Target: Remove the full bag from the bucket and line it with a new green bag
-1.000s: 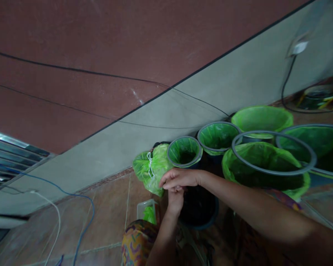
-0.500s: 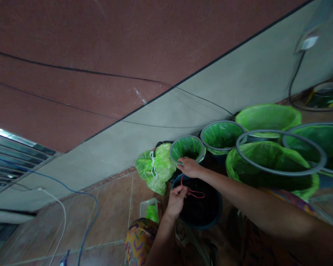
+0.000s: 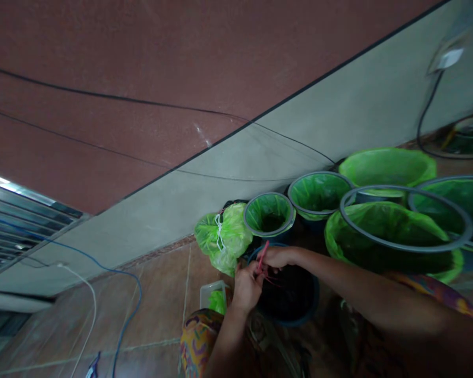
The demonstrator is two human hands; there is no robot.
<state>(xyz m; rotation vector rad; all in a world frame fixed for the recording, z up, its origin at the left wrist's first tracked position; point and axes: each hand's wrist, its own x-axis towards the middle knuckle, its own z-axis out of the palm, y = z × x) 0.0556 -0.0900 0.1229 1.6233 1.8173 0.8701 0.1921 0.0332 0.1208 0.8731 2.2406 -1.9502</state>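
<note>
Fingers of the left hand [image 3: 247, 290] grasp a red string [image 3: 264, 253], which stands up between the two hands with thin strands trailing below. The right hand [image 3: 279, 257] is close against the left, its fingers bent inward at the string; whether they grip it or only touch it, I cannot tell. Both hands are over the near left side of a blue tub [image 3: 316, 304] with a dark inside; what lies in it is too dark to make out.

Just beyond the hands, to the left, a green bag [image 3: 234, 228] rests on the tiled floor [image 3: 157, 294], its neck bound with a white string [image 3: 219, 232]. Nearer the person, left of the tub, is a clear box [image 3: 205, 295] with green plastic [image 3: 216, 301] inside.

Along the pale wall [image 3: 173, 210], two small bins with grey rims and green liners stand side by side: a left bin [image 3: 269, 212] just behind the tub and a middle bin [image 3: 319, 192]. Farther right are larger lined containers, with a grey ring [image 3: 402, 245] over the opening of the nearest. Patterned cloth [image 3: 199, 338] shows by the left forearm. A blue cable [image 3: 137, 299] and a white cable [image 3: 93, 299] run across the floor at far left.
</note>
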